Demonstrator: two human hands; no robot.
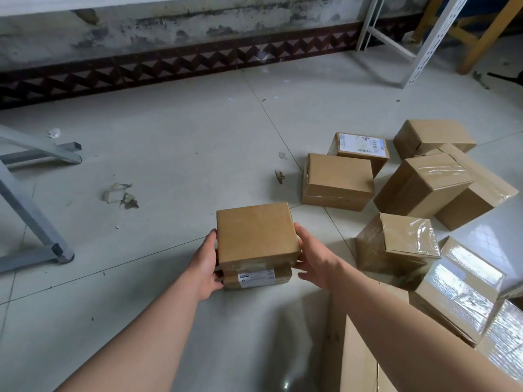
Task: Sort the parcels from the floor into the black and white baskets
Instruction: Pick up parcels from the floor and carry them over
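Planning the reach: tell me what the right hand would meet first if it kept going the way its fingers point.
The right hand points up-left, already touching the plain brown cardboard box held between both hands. That box's right side is first in line; depth beyond it is unclear.

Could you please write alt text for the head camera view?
Two bare hands, left hand and right hand, grip the sides of a cardboard box above a tiled floor. More taped boxes lie scattered to the right; no baskets are visible.

storeroom | taped parcels (336, 181) on tiled floor (175, 154) | metal racking (407, 38) | stained wall (169, 26)
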